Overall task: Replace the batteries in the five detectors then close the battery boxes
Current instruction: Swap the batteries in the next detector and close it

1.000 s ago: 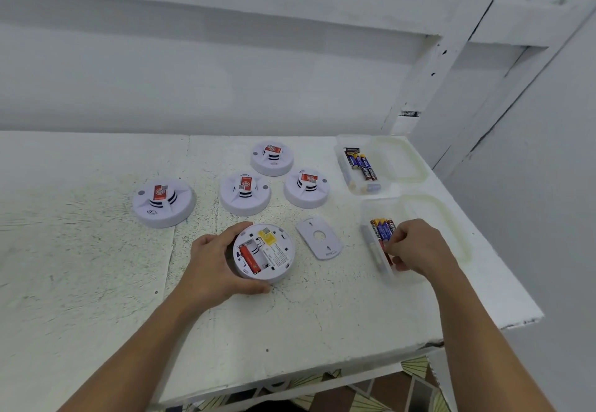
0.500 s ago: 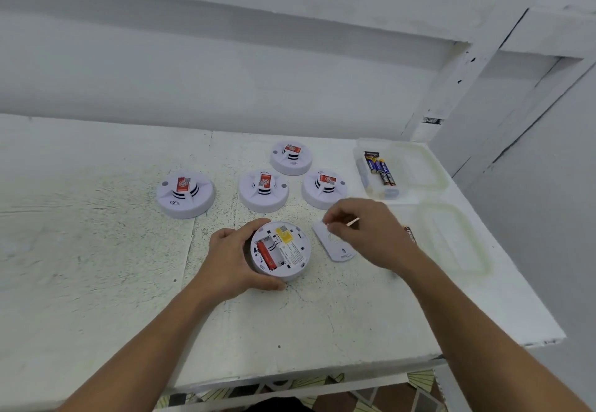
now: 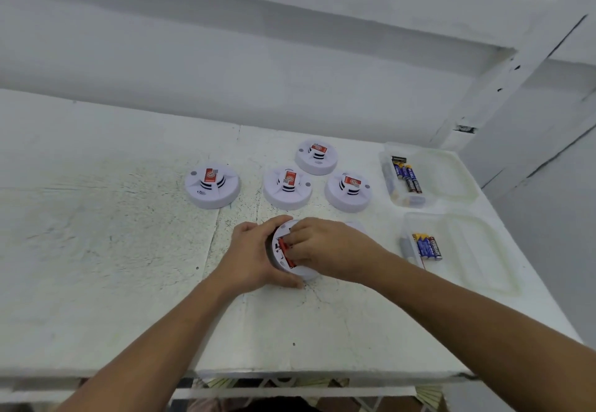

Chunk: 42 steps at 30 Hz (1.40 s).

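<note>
An upturned white detector (image 3: 276,241) lies on the white table (image 3: 129,250) with its battery box open. A red battery (image 3: 284,252) sits in the box. My left hand (image 3: 251,257) grips the detector's left rim. My right hand (image 3: 329,250) is over the box, fingers curled down onto a battery that they mostly hide. Four more detectors stand dome up behind: one at the left (image 3: 212,186), one in the middle (image 3: 287,187), one at the back (image 3: 316,157) and one at the right (image 3: 346,190). The loose cover plate (image 3: 356,225) peeks out behind my right hand.
Two clear plastic boxes with open lids stand at the right. The far box (image 3: 387,182) holds several batteries (image 3: 407,178), and the near box (image 3: 407,252) holds blue and yellow batteries (image 3: 427,246). The table edge runs close to the near box's lid (image 3: 477,250).
My right hand came from the near box with a battery, passed over the cover plate and now sits on the open detector. My left hand kept its grip on the detector.
</note>
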Tool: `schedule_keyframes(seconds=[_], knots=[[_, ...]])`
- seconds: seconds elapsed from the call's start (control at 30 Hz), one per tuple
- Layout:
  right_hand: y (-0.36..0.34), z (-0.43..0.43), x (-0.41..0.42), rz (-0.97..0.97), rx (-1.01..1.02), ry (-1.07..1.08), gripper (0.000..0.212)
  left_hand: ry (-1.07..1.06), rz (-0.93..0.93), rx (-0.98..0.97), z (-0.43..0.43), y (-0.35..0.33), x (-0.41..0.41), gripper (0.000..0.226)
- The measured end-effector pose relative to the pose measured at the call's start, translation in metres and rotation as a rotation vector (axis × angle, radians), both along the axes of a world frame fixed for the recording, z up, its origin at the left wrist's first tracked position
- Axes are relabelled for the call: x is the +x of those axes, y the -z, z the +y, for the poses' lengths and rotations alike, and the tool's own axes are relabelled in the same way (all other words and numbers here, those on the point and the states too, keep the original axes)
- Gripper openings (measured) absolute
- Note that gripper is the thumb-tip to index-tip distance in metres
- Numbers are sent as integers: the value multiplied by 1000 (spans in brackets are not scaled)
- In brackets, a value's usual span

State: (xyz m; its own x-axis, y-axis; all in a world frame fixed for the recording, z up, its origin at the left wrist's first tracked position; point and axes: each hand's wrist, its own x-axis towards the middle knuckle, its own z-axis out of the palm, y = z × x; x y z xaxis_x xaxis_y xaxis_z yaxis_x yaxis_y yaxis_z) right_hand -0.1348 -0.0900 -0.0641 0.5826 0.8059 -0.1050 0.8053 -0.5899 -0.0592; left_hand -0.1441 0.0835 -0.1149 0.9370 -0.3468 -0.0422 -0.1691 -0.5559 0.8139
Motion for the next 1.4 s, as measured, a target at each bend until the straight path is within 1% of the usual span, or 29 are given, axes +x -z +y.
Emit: schedule_keyframes(seconds=[0.13, 0.23, 0.37, 0.47, 0.57, 0.6, 0.7, 0.73, 0.87, 0.97, 1.07, 1.13, 1.2, 1.23, 1.33, 1.4], knots=[[-2, 0, 0, -40, -36, -91, 14, 4, 6, 14, 0, 5, 2, 114], [-4, 2, -1, -67, -27, -133, 13, -1, -13, 16, 0, 3, 2, 112], [-5, 4, 1, -18, 5, -122, 9, 5, -36, 7, -1, 0, 0, 111], [-10, 5, -1, -16, -10, -113, 14, 20, -47, -6, -2, -2, 0, 110], [-8, 4, 1, 16, 12, -113, 6, 25, -41, 3, -2, -2, 1, 106], [-7, 3, 1, 30, 27, -91, 10, 24, -47, 13, -1, -3, 0, 105], [-8, -3, -4, 59, 104, 42, 30, 25, -58, -2, -2, -6, -2, 101], [-10, -4, -7, 75, 128, 91, 31, 27, -58, -13, -2, -7, -2, 99], [-14, -4, -15, 214, 240, 246, 15, 16, -37, -23, -1, -6, -2, 93], [-11, 4, -18, 201, 276, 371, 11, 1, -15, -26, 0, -3, -1, 96], [-11, 14, -22, 184, 349, 507, 11, 3, -13, -14, 0, 0, 0, 101], [-13, 17, -24, 243, 399, 617, 12, -3, -13, -5, -1, 2, 0, 104], [-15, 14, -23, 350, 497, 763, 10, -16, -5, -7, -1, 0, -2, 102], [-17, 10, -22, 435, 582, 839, 8, -20, -4, -10, -1, -3, -3, 99], [-24, -5, -22, 770, 969, 1011, 16, -33, -5, -21, -2, -9, -6, 91], [-31, -21, -22, 878, 1202, 1075, 22, -45, 9, -11, -3, -10, -6, 92]])
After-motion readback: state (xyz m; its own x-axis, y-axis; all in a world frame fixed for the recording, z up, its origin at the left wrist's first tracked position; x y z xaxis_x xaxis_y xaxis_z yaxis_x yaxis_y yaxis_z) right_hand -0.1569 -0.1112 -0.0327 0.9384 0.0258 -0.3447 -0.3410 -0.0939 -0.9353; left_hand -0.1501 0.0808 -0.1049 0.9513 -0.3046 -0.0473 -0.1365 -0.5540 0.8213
